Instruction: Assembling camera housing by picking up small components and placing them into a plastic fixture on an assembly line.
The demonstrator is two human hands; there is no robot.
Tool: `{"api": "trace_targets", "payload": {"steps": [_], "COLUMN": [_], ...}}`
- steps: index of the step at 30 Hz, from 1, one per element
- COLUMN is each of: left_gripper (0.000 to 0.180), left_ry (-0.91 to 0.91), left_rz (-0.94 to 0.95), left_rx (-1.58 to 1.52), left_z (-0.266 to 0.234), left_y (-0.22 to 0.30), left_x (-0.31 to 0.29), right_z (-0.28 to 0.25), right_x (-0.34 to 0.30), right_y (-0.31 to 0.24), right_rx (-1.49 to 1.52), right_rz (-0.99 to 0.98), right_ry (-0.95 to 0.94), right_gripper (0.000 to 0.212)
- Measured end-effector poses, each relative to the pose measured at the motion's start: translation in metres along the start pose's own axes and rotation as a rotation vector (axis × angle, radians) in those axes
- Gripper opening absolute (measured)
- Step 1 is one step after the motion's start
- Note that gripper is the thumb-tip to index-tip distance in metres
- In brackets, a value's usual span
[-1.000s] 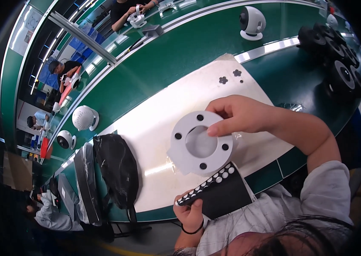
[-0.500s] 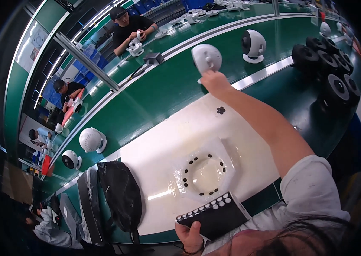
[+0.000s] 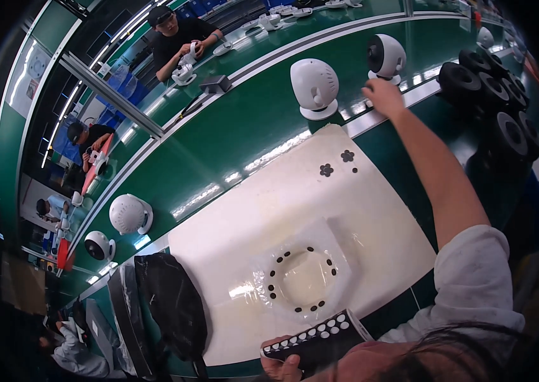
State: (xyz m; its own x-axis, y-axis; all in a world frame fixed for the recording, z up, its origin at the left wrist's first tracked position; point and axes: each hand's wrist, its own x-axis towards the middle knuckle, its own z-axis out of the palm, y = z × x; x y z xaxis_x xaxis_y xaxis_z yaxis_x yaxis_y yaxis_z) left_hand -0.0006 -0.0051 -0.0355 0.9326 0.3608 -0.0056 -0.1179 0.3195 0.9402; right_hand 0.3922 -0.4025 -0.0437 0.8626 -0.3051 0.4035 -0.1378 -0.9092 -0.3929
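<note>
My left hand (image 3: 282,368) grips a black sheet (image 3: 320,347) with rows of white round pads at the lower edge, thumb on top. My right hand (image 3: 384,97) reaches far over the bench, at the base of a white round-headed device (image 3: 393,56) with a black front. Its fingertips are bent and partly hidden, so I cannot tell whether they grip the base. Just left of that hand, another white device (image 3: 315,86) with side slots stands upright on its round base. A ring-shaped translucent holder (image 3: 339,254) with small black pads around its opening lies on the white mat (image 3: 231,223).
Two flower-shaped black pieces (image 3: 327,170) lie on the mat. Several black round units (image 3: 505,134) cluster at right. A black bag (image 3: 171,305) lies at left, near two more white devices (image 3: 131,214). Across the bench, a person (image 3: 177,41) handles white parts.
My right hand has let go of the left white device, now standing upright, and moved right to the black-fronted one. My left hand still holds the sheet. The view has shifted slightly.
</note>
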Motion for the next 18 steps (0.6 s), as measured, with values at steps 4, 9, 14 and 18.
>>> {"api": "trace_targets", "payload": {"steps": [4, 9, 14, 18], "left_gripper": [0.049, 0.047, 0.046, 0.046], "left_ry": [-0.011, -0.049, -0.079, -0.057], "left_rz": [0.026, 0.05, 0.075, 0.051], "left_rx": [-0.012, -0.049, -0.084, -0.06], "left_z": [-0.001, 0.001, 0.003, 0.004], "left_y": [0.002, 0.003, 0.005, 0.005], "left_x": [0.0, 0.002, 0.003, 0.007], "right_z": [-0.008, -0.011, -0.019, -0.056], "right_x": [0.011, 0.004, -0.016, -0.055], "right_y": [0.024, 0.029, 0.036, 0.019], "right_rx": [-0.217, -0.299, -0.23, -0.081], "right_rz": [0.139, 0.104, -0.177, -0.387], "right_ry": [-0.152, 0.085, 0.368, 0.525], "right_gripper": [0.055, 0.04, 0.018, 0.02]}}
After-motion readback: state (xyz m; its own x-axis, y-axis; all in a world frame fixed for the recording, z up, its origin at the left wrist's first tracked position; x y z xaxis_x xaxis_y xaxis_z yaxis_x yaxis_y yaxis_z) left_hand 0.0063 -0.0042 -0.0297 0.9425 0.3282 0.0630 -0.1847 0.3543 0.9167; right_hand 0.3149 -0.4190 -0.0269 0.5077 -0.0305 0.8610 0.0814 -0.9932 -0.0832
